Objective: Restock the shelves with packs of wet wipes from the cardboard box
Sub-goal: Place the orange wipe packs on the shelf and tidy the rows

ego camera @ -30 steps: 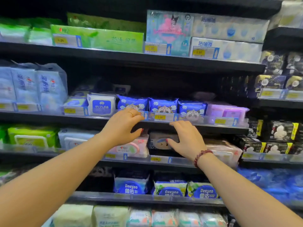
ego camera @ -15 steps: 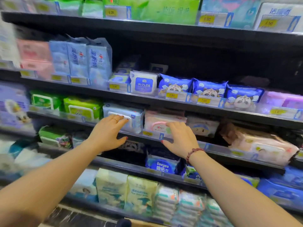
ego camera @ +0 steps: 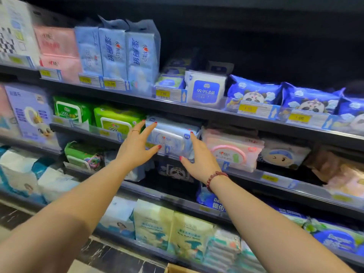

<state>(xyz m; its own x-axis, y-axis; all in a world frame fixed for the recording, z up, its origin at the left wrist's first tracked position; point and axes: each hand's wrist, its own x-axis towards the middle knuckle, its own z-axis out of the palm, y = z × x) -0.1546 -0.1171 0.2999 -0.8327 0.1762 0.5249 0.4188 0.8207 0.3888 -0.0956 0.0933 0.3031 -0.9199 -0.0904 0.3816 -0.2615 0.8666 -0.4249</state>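
Presently both hands are on one pale blue pack point(ego camera: 171, 137) just left of frame centre, on the second shelf point(ego camera: 307, 191) down, between a green pack point(ego camera: 116, 123) and a pink pack point(ego camera: 232, 148). Left hand point(ego camera: 136, 146): fingers spread and nearly straight along the pack's left end, thumb on its lower front. Right hand point(ego camera: 201, 160): fingers straight up the right end, thumb low near the price rail point(ego camera: 250, 175). Neither hand is closed round the pack; the span is wide, a bracketing touch, not a hold. The pack sits tilted, face out, lower edge behind the rail. Handling, judged: film wrapper over damp sheets, so soft and yielding at the ends, moderately heavy for its bulk, glossy and likely slick. The rigid flip lid on the front face looks like the only stiff part; pressing there risks popping it. Best purchase is probably palms on the two short ends, squeezing inward, or fingers under the bottom seam with thumb on top. Not fragile, though the neighbours sit close and the rail may catch the lower edge. A tan corner at bottom centre may be the box point(ego camera: 178, 269); too little shows to confirm.
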